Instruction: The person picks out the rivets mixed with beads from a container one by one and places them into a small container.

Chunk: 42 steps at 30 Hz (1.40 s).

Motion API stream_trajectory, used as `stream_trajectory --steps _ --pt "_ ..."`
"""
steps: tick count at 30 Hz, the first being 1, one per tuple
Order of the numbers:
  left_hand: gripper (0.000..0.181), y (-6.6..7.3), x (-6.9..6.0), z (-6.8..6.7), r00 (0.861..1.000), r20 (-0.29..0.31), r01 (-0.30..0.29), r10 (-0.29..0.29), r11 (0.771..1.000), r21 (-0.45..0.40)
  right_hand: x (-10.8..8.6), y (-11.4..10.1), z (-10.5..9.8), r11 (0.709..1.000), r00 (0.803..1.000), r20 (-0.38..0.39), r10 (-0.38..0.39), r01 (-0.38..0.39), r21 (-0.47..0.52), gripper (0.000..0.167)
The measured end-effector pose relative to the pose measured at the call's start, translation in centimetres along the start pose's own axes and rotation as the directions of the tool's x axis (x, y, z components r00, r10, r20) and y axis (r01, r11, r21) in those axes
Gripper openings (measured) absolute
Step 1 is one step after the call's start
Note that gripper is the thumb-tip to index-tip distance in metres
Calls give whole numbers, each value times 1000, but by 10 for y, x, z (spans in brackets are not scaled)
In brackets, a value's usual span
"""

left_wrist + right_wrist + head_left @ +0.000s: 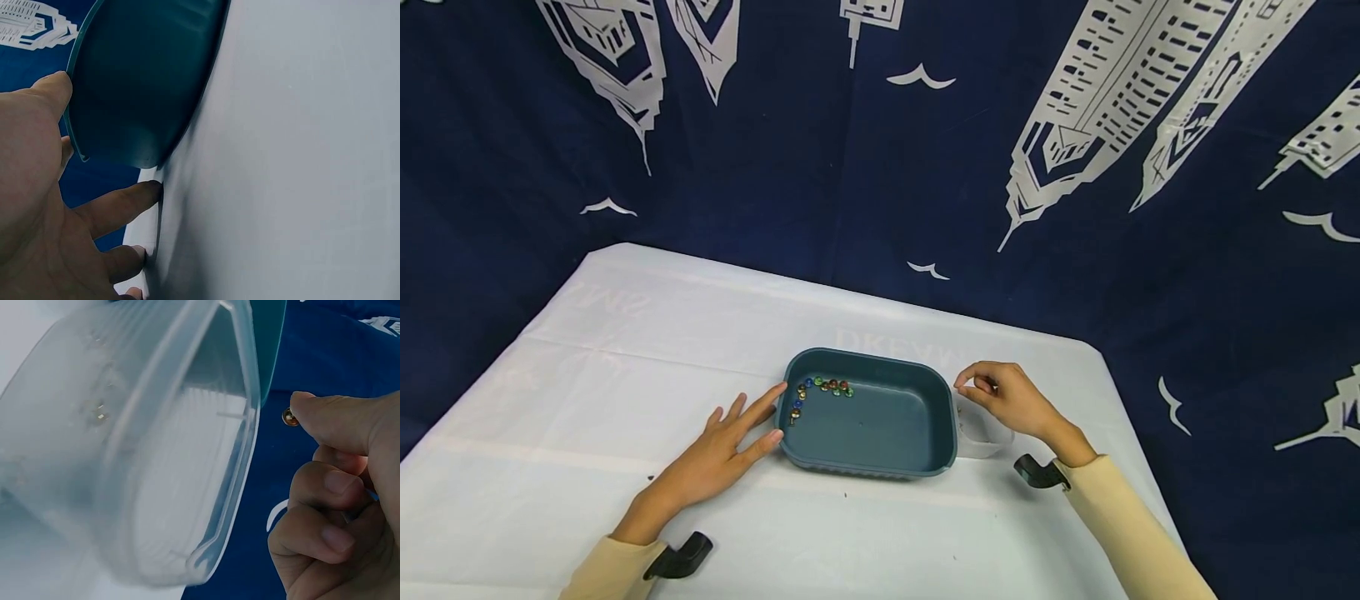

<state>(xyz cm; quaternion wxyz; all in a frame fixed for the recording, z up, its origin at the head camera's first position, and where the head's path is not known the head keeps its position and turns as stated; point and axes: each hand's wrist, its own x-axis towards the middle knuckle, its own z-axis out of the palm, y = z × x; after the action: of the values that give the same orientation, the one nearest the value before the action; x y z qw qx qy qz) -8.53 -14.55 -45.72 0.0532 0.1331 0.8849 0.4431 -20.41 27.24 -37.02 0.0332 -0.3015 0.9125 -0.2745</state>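
Note:
A dark teal rectangular tub [880, 454] lies on the white-covered table. Several small shiny beads [832, 384] in blue, green, red and gold form a bent line along its left and back inner sides. My left hand [718, 454] touches the tub's left end with spread, mostly straight fingers; in the left wrist view the thumb meets the rim. Above a clear plastic container [992, 442], my right hand [1018, 402] pinches one gold bead [289, 417] between thumb and forefinger, the other fingers curled. A few gold bits [100, 412] show blurred through the container's wall.
The clear container stands against the tub's right end. White cloth [700, 325] covers the table, with tiny dark specks in front of the tub. Behind hangs a dark blue curtain [820, 167] printed with white buildings and birds. Each wrist wears a black camera mount [681, 558].

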Motion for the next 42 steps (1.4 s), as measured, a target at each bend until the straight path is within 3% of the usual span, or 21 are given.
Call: stream_trajectory --steps 13,42 --pt "65 2 1 -2 1000 0 -6 6 1000 2 -18 11 -6 998 998 -23 63 -63 -10 6" --pt "63 2 -2 0 1000 -3 -21 21 1000 -8 -30 18 -5 997 997 -39 74 -73 13 10"
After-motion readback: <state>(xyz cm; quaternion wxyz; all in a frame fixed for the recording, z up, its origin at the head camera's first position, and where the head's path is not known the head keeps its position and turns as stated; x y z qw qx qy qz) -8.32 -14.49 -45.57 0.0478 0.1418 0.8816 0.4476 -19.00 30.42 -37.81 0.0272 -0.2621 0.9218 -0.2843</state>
